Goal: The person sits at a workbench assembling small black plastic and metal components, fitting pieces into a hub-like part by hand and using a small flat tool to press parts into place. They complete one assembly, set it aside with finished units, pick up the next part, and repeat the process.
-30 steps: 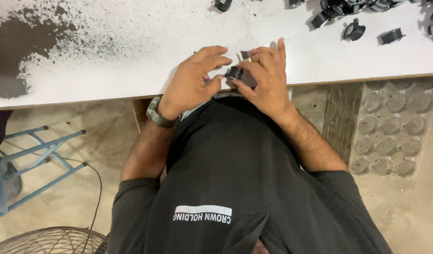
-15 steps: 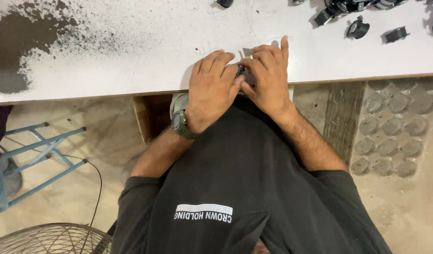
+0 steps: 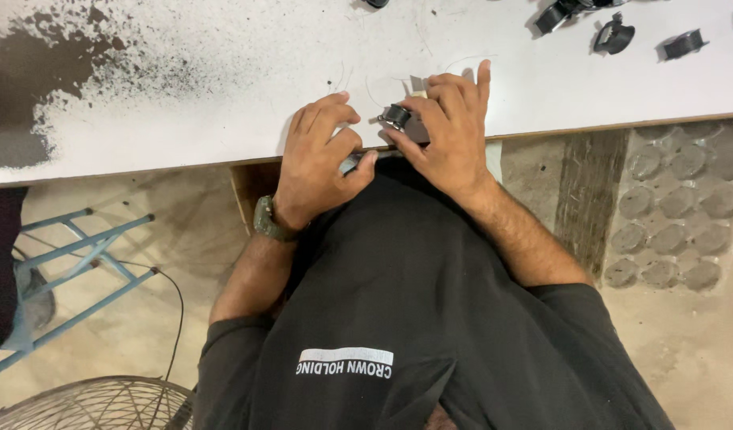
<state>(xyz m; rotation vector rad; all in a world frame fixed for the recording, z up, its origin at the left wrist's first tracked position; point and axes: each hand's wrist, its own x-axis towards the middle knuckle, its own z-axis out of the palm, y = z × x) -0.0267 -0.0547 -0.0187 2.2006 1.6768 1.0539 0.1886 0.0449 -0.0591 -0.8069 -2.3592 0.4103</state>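
My right hand [image 3: 450, 131] rests on the near edge of the white table [image 3: 223, 95], its fingers pinched on a small black part with a metal ring [image 3: 397, 117]. My left hand [image 3: 319, 155], with a dark watch [image 3: 268, 221] on the wrist, lies curled just left of that part without touching it. Its thumb presses on a small grey piece [image 3: 350, 164] at the table's edge, mostly hidden by the hand. My black shirt [image 3: 398, 318] fills the lower middle of the view.
Several loose black parts [image 3: 613, 36] lie at the table's far right. A dark worn patch [image 3: 32, 80] covers the table's left end. On the floor are a blue metal frame [image 3: 80, 271] at the left and a wire fan guard [image 3: 88, 406] at the bottom left.
My left hand has drawn back from the black part and curled at the table's edge. My right hand keeps the part, which now shows between the two hands.
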